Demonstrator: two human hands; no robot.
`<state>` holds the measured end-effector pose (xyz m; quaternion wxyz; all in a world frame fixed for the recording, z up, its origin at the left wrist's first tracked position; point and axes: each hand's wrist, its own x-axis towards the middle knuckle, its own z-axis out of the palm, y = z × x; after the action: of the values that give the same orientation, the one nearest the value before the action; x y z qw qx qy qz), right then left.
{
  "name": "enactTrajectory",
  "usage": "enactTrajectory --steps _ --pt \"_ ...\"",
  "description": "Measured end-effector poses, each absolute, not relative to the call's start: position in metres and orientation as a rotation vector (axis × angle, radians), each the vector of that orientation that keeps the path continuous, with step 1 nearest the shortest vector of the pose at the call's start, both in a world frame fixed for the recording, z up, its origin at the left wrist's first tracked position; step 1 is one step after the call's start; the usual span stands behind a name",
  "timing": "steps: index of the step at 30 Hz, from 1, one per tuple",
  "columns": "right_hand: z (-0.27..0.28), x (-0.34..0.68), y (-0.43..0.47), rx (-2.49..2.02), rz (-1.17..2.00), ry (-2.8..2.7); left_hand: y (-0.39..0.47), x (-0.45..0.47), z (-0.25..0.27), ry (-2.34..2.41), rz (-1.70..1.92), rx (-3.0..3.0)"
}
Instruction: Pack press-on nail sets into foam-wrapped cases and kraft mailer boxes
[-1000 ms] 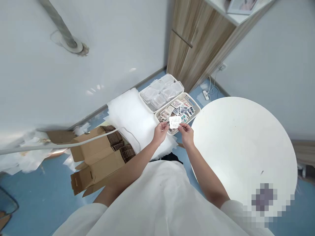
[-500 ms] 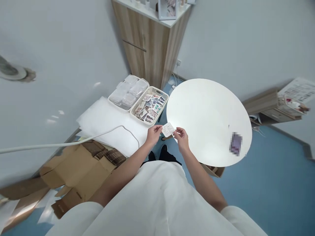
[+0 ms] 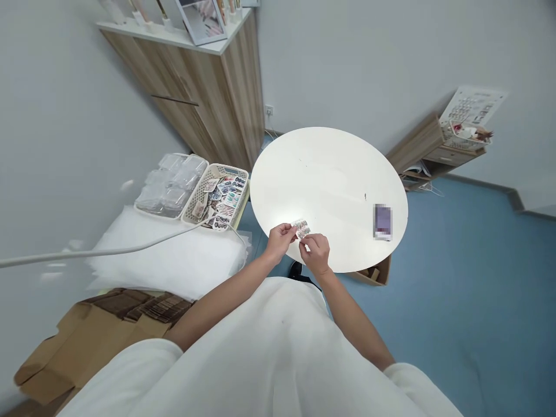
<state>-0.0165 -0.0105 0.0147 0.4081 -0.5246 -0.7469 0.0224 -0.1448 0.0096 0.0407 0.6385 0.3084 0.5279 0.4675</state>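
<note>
Card flipped: half a second ago its printed-text face showed, now the press-on nail card (image 3: 301,228) has its patterned face up. A second ago it was over the lattice basket (image 3: 212,172) of similar cards; now it's above the near-left edge of the round white table (image 3: 330,191), with that basket left of the table and the clear plastic boxes (image 3: 174,179) farther left. Left hand (image 3: 280,238): thumb and fingers clamped on card's left side. Right hand (image 3: 317,252): fingertips bunched together at lower corner, can't tell if gripping. Likely means handling has switched to the patterned side.
</note>
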Motion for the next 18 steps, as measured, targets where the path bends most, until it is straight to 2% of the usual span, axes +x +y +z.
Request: enactTrajectory --steps 3,6,13,18 --pt "0.009 0.000 -0.005 -1.293 0.000 -1.983 0.020 -0.132 0.038 1.239 1.060 0.707" --pt "0.009 0.016 0.003 -1.247 0.105 -1.996 0.031 -0.127 0.033 1.269 1.048 0.757" --pt "0.011 0.053 0.036 -1.285 0.694 -1.816 0.047 -0.125 0.020 1.317 0.964 0.932" --pt "0.001 0.061 0.050 -1.229 0.995 -2.060 0.056 -0.127 0.011 1.351 0.892 0.969"
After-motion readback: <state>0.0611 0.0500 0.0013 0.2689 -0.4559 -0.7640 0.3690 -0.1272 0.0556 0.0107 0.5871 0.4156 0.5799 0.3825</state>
